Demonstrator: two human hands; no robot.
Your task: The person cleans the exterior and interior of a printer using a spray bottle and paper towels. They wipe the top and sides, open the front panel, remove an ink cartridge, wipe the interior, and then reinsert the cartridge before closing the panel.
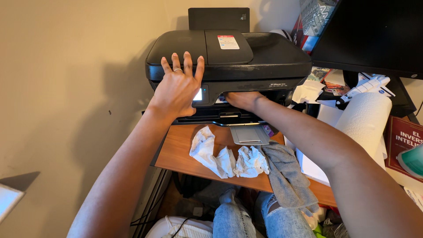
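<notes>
The wooden table [178,152] carries everything in front of you, and the biggest thing on it is the black printer [246,57], pushed back against the beige wall. To its right hangs the dark monitor [374,35], with a white paper towel roll [365,119] below it and a red book [403,141] at the table's right edge.

Your left hand [178,88] lies flat on the printer's front left corner, fingers spread wide and reaching up over the lid, so that grip is open and clamps nothing (a ring shows on one finger). Your right hand [242,99] reaches into the slot under the control panel, above the grey output tray [250,134]; its fingers are hidden inside, so you cannot tell whether that grip is apart or closed.

On the bare table in front of the printer lies a grey cloth [286,176], draped over the front edge, and just left of it, touching, sit crumpled white paper towels [229,158]. The printer's small lit screen [198,94] peeks out beside your left thumb.
</notes>
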